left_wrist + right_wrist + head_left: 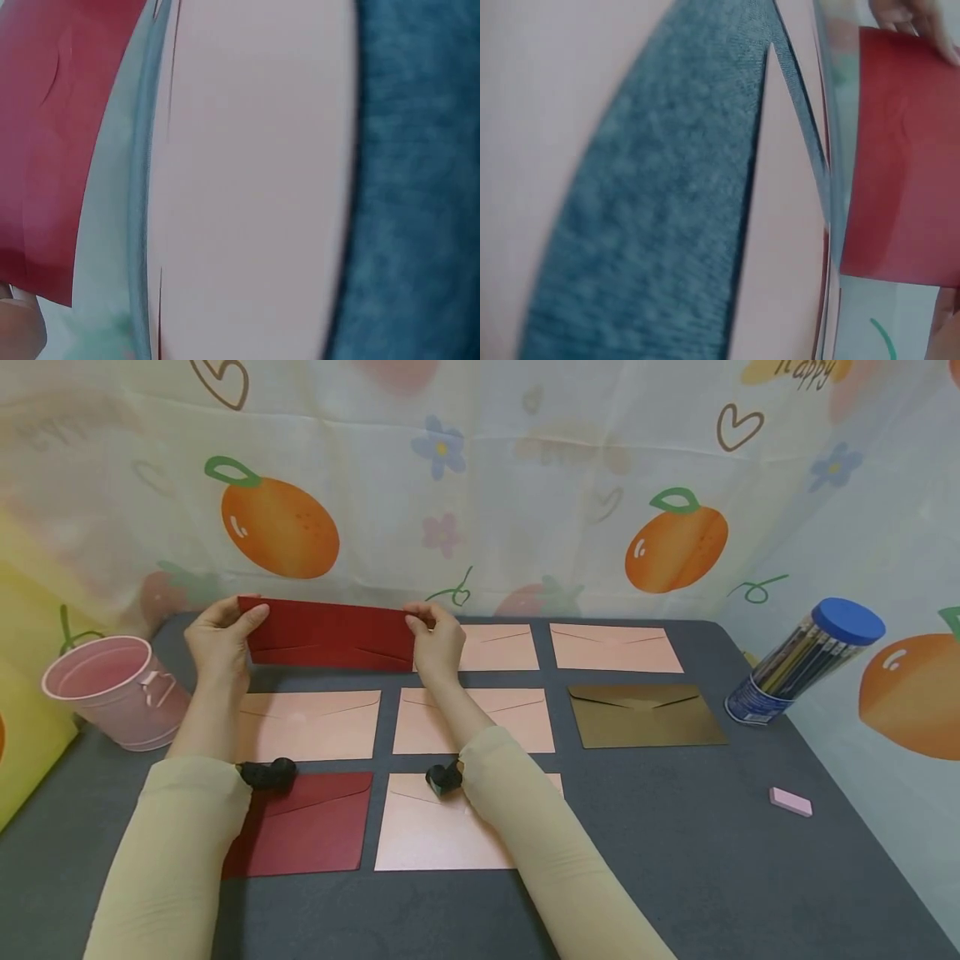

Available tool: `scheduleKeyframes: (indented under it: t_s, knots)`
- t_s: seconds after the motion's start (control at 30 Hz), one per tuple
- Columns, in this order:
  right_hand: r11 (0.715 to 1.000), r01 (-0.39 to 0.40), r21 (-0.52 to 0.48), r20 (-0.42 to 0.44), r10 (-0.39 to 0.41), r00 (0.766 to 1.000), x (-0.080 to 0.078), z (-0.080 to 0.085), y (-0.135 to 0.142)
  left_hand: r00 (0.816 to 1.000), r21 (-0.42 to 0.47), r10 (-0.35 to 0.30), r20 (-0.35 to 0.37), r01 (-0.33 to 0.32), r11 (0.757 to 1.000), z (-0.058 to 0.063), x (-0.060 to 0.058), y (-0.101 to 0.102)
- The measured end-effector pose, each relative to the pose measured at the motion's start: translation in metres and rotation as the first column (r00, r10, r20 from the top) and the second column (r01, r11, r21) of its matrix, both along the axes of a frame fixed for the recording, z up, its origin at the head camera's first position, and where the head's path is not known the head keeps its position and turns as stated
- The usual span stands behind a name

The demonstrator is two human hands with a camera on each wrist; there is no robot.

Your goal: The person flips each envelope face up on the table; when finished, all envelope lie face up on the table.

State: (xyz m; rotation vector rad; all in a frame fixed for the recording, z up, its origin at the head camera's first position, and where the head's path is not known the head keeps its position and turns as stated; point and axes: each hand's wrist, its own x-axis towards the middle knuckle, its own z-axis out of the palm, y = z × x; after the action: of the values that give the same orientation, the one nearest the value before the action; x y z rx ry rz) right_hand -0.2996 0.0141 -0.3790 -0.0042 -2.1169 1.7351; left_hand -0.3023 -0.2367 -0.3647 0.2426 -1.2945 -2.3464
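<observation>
A red envelope (330, 635) is held up by its two ends above the back left of the table. My left hand (219, 639) pinches its left end between thumb and fingers. At the other end my right hand (441, 643) pinches the upper right corner. The same red envelope (49, 150) fills the left side of the left wrist view, and the red envelope (907, 157) shows at the right of the right wrist view. Beneath and around my arms lie several pale pink envelopes (472, 714), partly covered by my right forearm. A second red envelope (322, 827) lies at the front left.
A gold envelope (648, 718) lies right of the middle row. The pink bucket (112, 693) stands at the left edge. On the right are a blue-lidded tub of pencils (806, 660) and a pink eraser (791, 802). A fruit-print cloth (525, 493) hangs behind the dark table.
</observation>
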Motion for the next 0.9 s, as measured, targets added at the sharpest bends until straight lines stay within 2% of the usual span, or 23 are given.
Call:
scheduleKeyframes:
  t_s: [0.1, 0.2, 0.27, 0.37, 0.43, 0.53, 0.6, 0.63, 0.7, 0.77, 0.83, 0.9]
  knots:
    - [0.999, 0.023, -0.032, 0.008, -0.023, 1.000, -0.001, 0.000, 0.002, 0.998, -0.056, -0.035, 0.043, 0.038, 0.998, 0.001, 0.002, 0.001]
    - [0.997, 0.057, -0.046, 0.047, -0.055, 0.997, -0.002, 0.000, 0.004, 0.982, -0.141, -0.109, 0.155, 0.131, 0.981, 0.001, 0.004, 0.002]
    - [0.997, 0.075, -0.035, 0.087, -0.071, 0.994, -0.002, -0.001, 0.006, 0.957, -0.194, -0.159, 0.242, 0.208, 0.959, 0.000, 0.007, 0.001]
    - [0.996, 0.086, 0.001, 0.155, -0.085, 0.984, -0.004, -0.002, 0.008, 0.904, -0.270, -0.197, 0.379, 0.312, 0.911, -0.002, 0.009, -0.003]
    - [0.996, 0.088, 0.014, 0.192, -0.089, 0.977, -0.005, -0.004, 0.010, 0.877, -0.290, -0.221, 0.428, 0.365, 0.885, -0.005, 0.009, -0.005]
    - [0.994, 0.099, 0.042, 0.219, -0.106, 0.970, -0.007, -0.008, 0.014, 0.833, -0.326, -0.284, 0.474, 0.466, 0.823, -0.010, 0.009, -0.010]
    - [0.993, 0.099, 0.060, 0.227, -0.110, 0.968, -0.009, -0.010, 0.017, 0.791, -0.346, -0.358, 0.496, 0.558, 0.754, -0.014, 0.008, -0.013]
    - [0.993, 0.096, 0.068, 0.232, -0.109, 0.967, -0.010, -0.011, 0.020, 0.761, -0.348, -0.406, 0.506, 0.611, 0.711, -0.015, 0.007, -0.015]
    - [0.993, 0.080, 0.081, 0.243, -0.098, 0.965, -0.012, -0.012, 0.025, 0.690, -0.371, -0.488, 0.535, 0.711, 0.598, -0.017, 0.007, -0.017]
    - [0.994, 0.053, 0.092, 0.260, -0.076, 0.963, -0.014, -0.012, 0.032, 0.620, -0.406, -0.533, 0.575, 0.782, 0.472, -0.018, 0.006, -0.017]
    - [0.995, 0.017, 0.095, 0.277, -0.042, 0.960, -0.016, -0.012, 0.039, 0.561, -0.436, -0.557, 0.612, 0.827, 0.355, -0.017, 0.005, -0.015]
    - [0.994, -0.027, 0.108, 0.285, -0.005, 0.958, -0.018, -0.013, 0.046, 0.511, -0.466, -0.556, 0.655, 0.853, 0.236, -0.014, 0.005, -0.011]
